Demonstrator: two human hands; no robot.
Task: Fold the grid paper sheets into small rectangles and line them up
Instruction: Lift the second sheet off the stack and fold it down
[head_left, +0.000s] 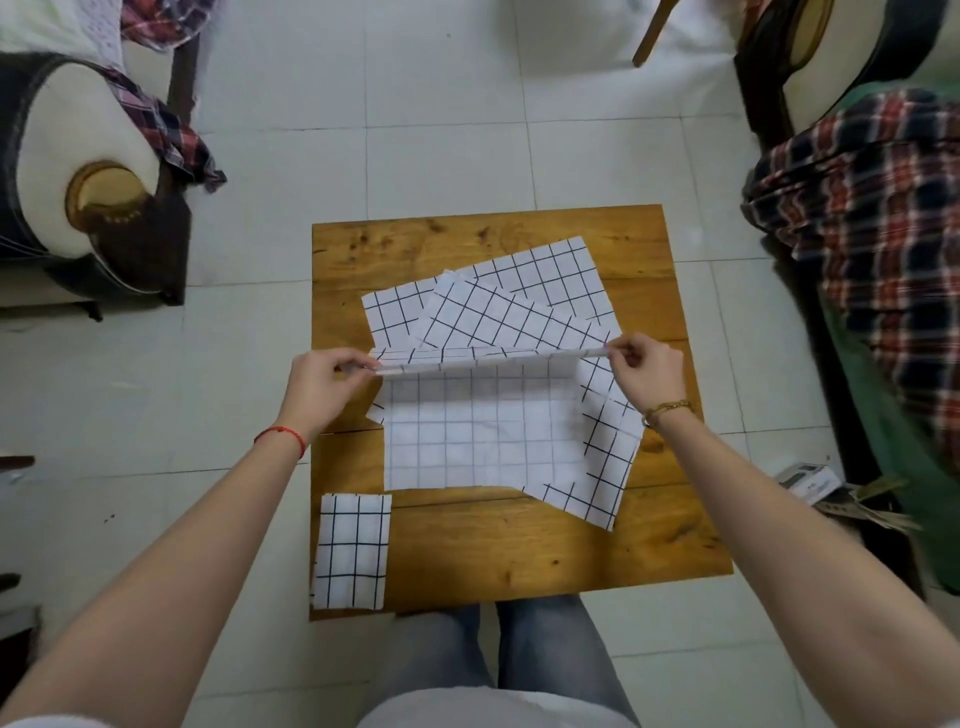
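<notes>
Both hands pinch the far edge of a white black-gridded paper sheet (478, 436): left hand (317, 387) fingers at its left corner, right hand (647, 371) fingers at its right. Beyond the fingers lie more grid sheets (540, 291) on the square wooden table (519, 545); a small folded grid rectangle (352, 551) sits nearer, below the left hand.

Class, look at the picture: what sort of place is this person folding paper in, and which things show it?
Probably a room in a home: a tiled floor, an upholstered armchair draped with plaid cloth, and a small wooden table.
</notes>
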